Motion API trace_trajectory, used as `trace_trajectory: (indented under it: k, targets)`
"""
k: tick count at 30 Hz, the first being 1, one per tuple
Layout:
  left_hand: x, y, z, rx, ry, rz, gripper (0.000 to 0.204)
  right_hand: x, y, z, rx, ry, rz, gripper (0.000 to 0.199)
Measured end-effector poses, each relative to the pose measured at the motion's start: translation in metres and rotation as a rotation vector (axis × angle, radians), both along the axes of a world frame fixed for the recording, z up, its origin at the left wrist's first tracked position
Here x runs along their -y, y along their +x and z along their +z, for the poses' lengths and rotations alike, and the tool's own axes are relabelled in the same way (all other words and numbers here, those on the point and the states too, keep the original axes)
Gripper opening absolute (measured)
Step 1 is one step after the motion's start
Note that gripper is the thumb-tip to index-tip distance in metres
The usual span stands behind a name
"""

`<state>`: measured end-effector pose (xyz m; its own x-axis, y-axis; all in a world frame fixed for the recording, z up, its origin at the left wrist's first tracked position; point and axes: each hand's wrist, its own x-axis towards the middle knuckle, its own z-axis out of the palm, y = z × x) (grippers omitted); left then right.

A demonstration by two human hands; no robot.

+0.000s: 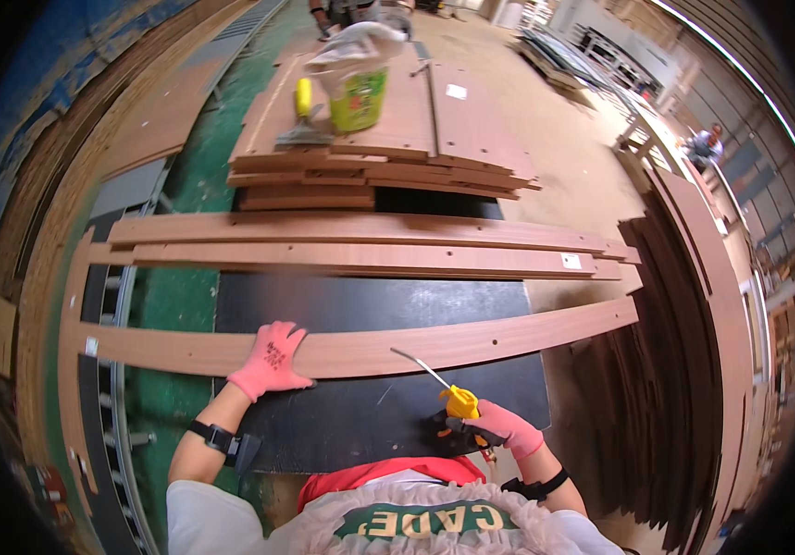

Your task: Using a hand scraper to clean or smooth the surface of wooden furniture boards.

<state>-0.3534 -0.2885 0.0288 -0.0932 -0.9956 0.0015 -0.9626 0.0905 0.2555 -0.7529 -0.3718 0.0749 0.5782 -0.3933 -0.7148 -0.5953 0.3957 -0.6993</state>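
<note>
A long, narrow wood-grain board (397, 351) with small drilled holes lies crosswise in front of me. My left hand (270, 361), in a pink glove, grips it left of its middle; the fingers reach its far edge and the thumb lies by its near edge. On the right, my gloved right hand (499, 427) is closed around a yellow air blow gun (460, 403). The gun's thin, bent metal nozzle points up and left, its tip over the board's near part. Under the board is a black work surface (397, 416).
Beyond lie more long boards (360, 252) and a stack of panels (481, 120) bearing a yellow-handled brush or scraper (303, 116) and a green-yellow bag (359, 100). Dark-edged panels (666, 351) stand at right. A roller conveyor (122, 416) runs at left. Another person (356, 11) stands at the far end.
</note>
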Motion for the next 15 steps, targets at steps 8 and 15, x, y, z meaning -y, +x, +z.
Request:
trace_trajectory:
  k: [8,15]
  targets:
    - [0.014,-0.021,0.006,0.004,0.052,-0.038,0.087,0.015,-0.013,-0.012,0.231,-0.121,-0.186,0.047]
    - [0.024,-0.020,0.010,-0.016,0.068,-0.050,0.082,0.046,-0.004,-0.009,0.180,-0.117,-0.215,0.037]
